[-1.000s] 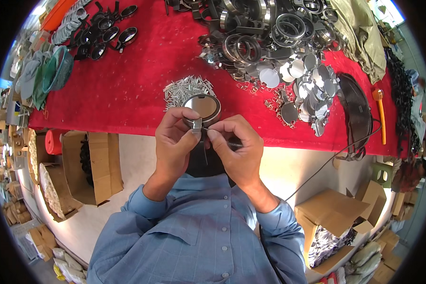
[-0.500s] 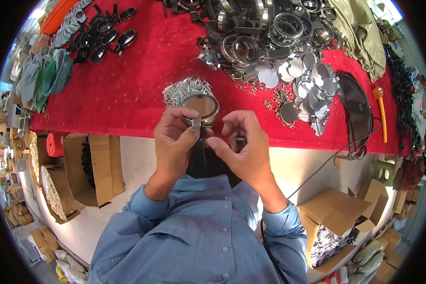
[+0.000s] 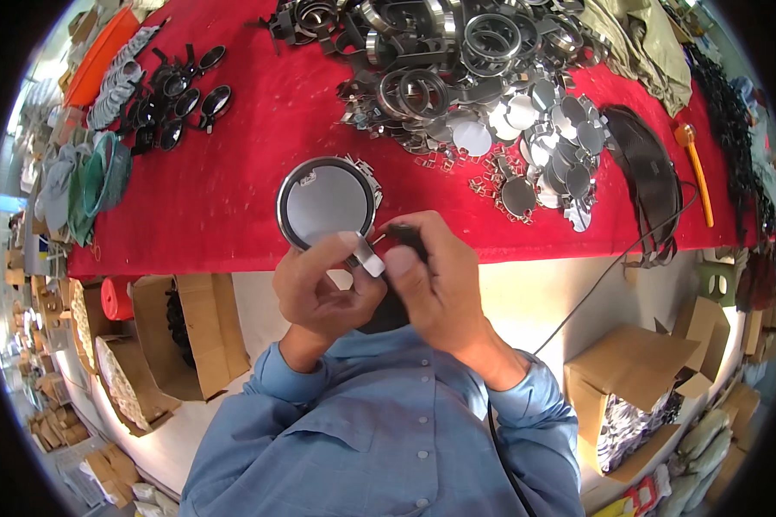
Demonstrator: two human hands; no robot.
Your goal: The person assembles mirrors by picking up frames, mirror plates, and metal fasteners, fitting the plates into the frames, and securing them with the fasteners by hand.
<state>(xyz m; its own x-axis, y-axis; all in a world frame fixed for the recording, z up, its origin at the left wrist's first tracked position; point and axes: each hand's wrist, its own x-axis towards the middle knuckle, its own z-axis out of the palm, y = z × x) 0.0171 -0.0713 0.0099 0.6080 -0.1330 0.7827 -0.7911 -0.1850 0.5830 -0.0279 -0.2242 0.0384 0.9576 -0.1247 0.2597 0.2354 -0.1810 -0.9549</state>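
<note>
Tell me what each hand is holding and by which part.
Left hand pinches the small metal bracket at the lower rim of the round mirror. Right hand grips a dark object, mostly hidden, against that bracket.

Open brown cardboard boxes (image 3: 190,332) and (image 3: 638,392) stand under the table, the right one perhaps holding foil packets.

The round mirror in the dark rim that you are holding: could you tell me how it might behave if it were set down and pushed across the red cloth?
The round mirror looks flat and thin, so it would probably lie stable and slide rather than roll. The red cloth may drag on its rim. Its reflective face looks rigid and probably fragile. The left hand pinches it by a small metal tab, suggesting little weight.
</note>
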